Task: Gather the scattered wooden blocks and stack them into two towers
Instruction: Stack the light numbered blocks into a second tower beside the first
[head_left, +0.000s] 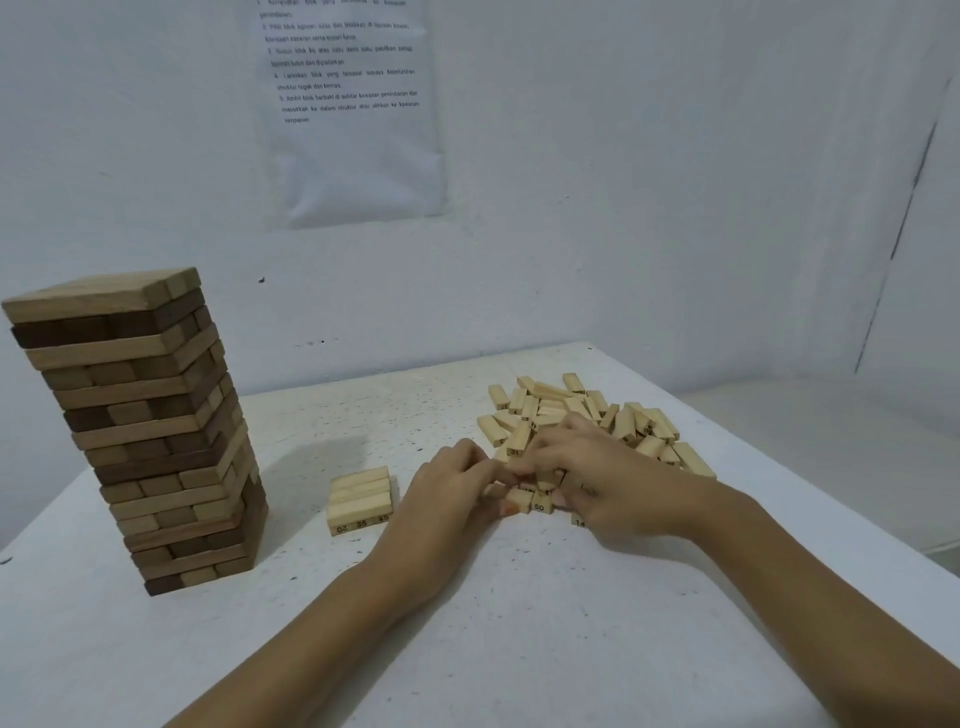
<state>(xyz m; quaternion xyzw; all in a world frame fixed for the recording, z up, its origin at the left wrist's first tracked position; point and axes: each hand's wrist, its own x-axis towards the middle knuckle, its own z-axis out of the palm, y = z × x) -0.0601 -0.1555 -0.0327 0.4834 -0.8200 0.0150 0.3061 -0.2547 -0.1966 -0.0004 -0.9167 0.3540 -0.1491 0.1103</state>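
The white table (467, 623) is seen carrying everything, and well off to the left of both hands a tall tower (140, 431) of mixed dark and pale blocks is already standing, slightly staggered in its layers. Just beyond and to the right of the hands the loose pile (582, 415) of pale numbered blocks is spread, many lying crossed over one another. A short way left of the left hand a low starter stack (360, 499) is set, one layer of three showing with numbers on the ends, so the second tower is judged barely begun. The right hand (597, 478) is laid over the near edge of the pile, fingers curled down among the blocks; whether a block is truly clamped cannot be told. The left hand (452, 483) is closed in on a few small blocks (524, 501) between the two hands, the grip apparently pinching them together. The blocks are judged light, stiff and smooth, likely to slide on each other, so they are best taken by the long sides and squared up before being carried. No containers are present.
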